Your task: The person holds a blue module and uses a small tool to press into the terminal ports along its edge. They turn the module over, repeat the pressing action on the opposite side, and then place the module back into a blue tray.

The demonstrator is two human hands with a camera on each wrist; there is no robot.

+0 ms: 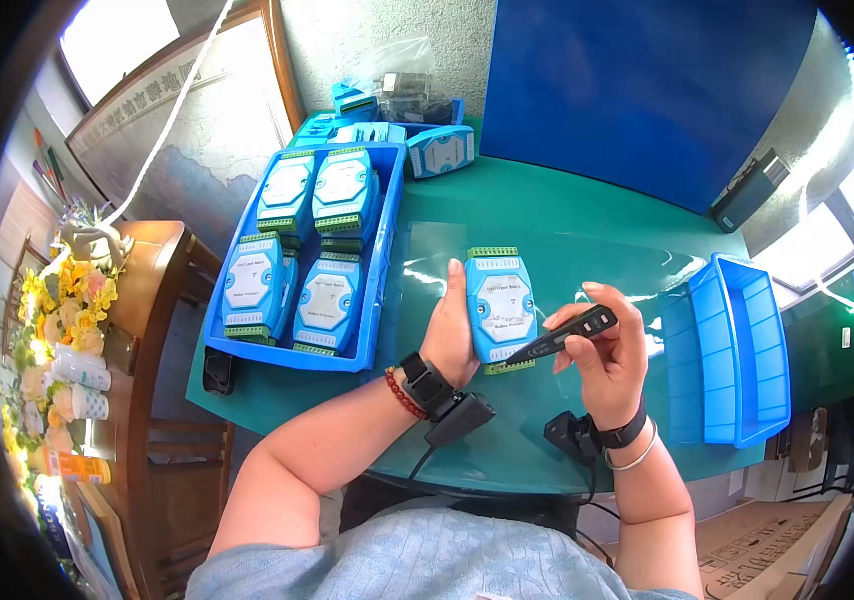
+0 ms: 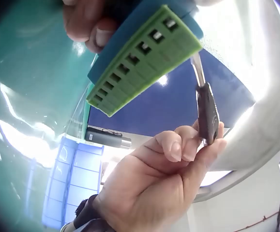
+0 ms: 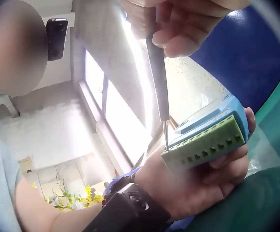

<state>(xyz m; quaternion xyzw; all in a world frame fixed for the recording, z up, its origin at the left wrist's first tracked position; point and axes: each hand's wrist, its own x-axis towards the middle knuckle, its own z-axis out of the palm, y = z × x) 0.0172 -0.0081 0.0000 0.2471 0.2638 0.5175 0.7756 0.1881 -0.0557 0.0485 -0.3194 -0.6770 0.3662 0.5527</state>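
Note:
The left hand (image 1: 452,335) holds a blue module (image 1: 503,305) with a pale label and green terminal strips at both ends; in the right wrist view its fingers curl beneath the module (image 3: 212,121). Between thumb and fingers the right hand (image 1: 609,360) pinches a black screwdriver (image 1: 572,333), slanted toward the module's near strip. In the right wrist view the metal tip meets the end of the green terminal block (image 3: 205,144). The left wrist view shows the screwdriver (image 2: 207,111) at one end of the terminal block (image 2: 144,60), its tip hidden behind it.
A blue bin (image 1: 383,270) with several similar modules stands at the left. Behind it are more blue parts (image 1: 442,150) and a plastic bag (image 1: 402,75). Another blue bin (image 1: 737,350) stands at the right of the green table (image 1: 587,215), a black device (image 1: 747,190) at its back right edge.

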